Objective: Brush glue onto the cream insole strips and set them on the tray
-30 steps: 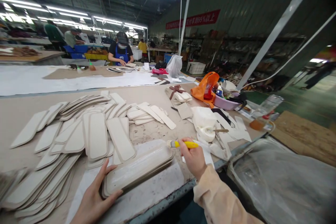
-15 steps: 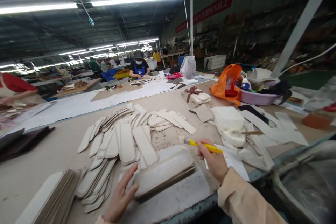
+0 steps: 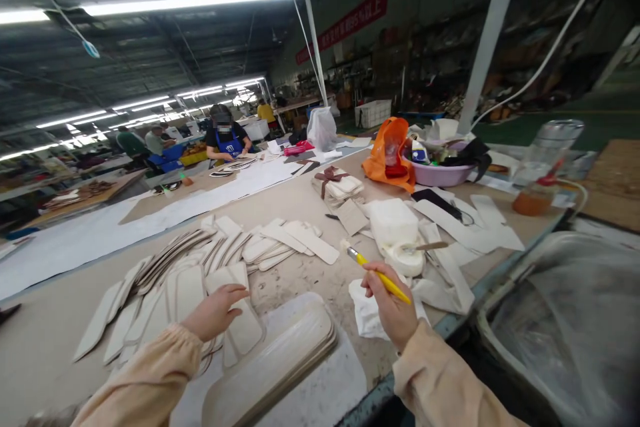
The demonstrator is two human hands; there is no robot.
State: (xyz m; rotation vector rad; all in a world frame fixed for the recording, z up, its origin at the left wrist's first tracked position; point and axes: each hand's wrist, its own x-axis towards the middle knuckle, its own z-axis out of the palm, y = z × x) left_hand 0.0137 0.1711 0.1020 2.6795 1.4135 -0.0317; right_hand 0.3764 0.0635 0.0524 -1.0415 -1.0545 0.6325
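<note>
My right hand (image 3: 393, 307) grips a yellow-handled paintbrush (image 3: 383, 273), its pale bristles pointing up and left above the table. Over the loose pile of off-white rounded strips (image 3: 180, 293) is my left hand (image 3: 215, 312), fingers stretched out and thumb apart; whether it touches a strip I cannot tell. A neat stack of similar strips (image 3: 275, 360) lies in front of me on a pale sheet (image 3: 345, 370), its top looking slightly shiny. Right of the brush sits a white tub (image 3: 404, 259) with a brown stick across it, beside crumpled white paper (image 3: 367, 310).
An orange bag (image 3: 387, 153) and a lilac basin (image 3: 440, 175) full of odds and ends stand at the back right. Near the right edge are a bottle of amber liquid (image 3: 537, 193) and a plastic-lined bin (image 3: 560, 327). A co-worker (image 3: 227, 140) works across the table.
The view has turned right. My left hand has moved from beside the neat stack to above the loose strips. My right hand still holds the paintbrush.
</note>
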